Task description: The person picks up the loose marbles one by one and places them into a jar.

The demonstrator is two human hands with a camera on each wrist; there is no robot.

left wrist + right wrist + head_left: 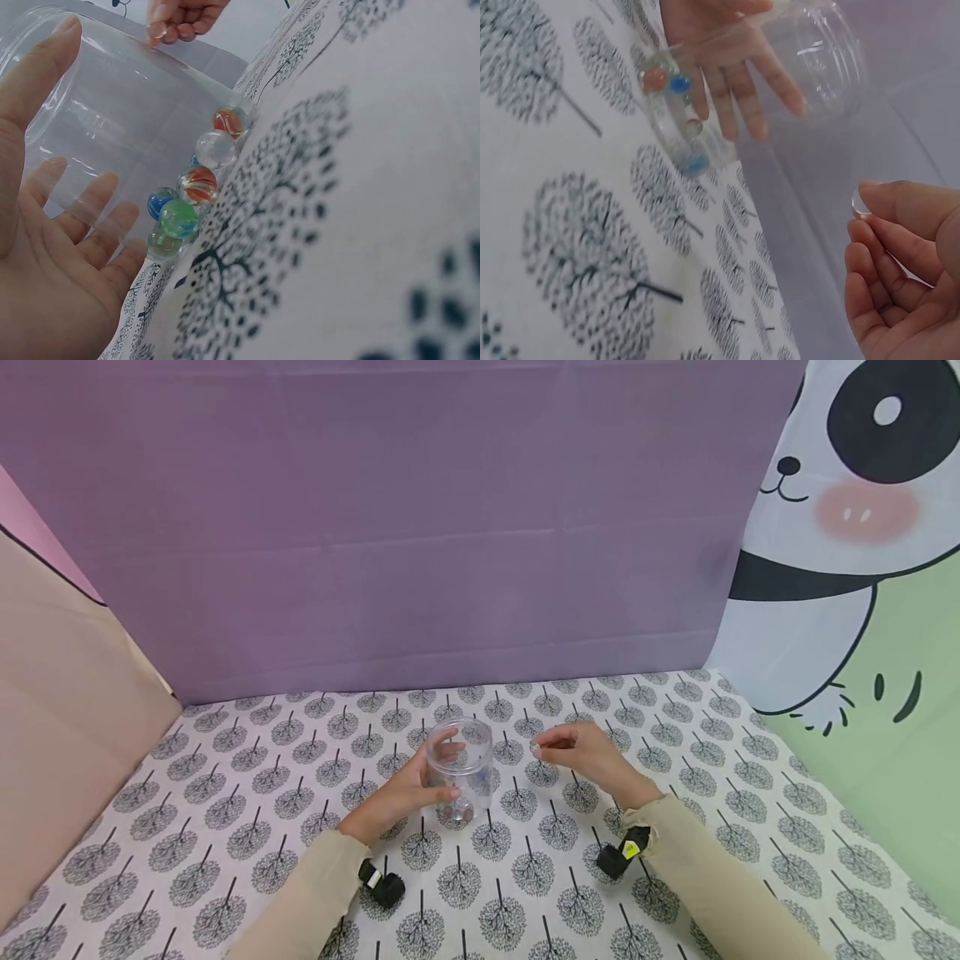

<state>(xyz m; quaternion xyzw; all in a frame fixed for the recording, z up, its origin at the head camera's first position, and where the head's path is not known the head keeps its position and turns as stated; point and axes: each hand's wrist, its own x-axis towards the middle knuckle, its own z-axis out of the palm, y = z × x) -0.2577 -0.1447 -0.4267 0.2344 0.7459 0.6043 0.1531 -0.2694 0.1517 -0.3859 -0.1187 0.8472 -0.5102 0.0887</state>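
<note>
A clear plastic jar [480,781] stands upright on the patterned cloth, its mouth uncovered. Several glass marbles lie at its bottom, among them a green marble [178,218] and an orange-streaked marble [197,184]. My left hand [405,789] holds the jar from the left, thumb on the near side and spread fingers around the far side. To the right of the jar, at about rim height, my right hand [588,760] pinches a clear marble [858,202] between thumb and forefinger. Its other fingers are curled beneath.
A white cloth [247,793] printed with grey trees covers the table. Behind it hangs a purple backdrop [450,527], with a beige panel [67,710] on the left and a panda-printed panel [870,635] on the right. Each wrist carries a small black camera [386,889].
</note>
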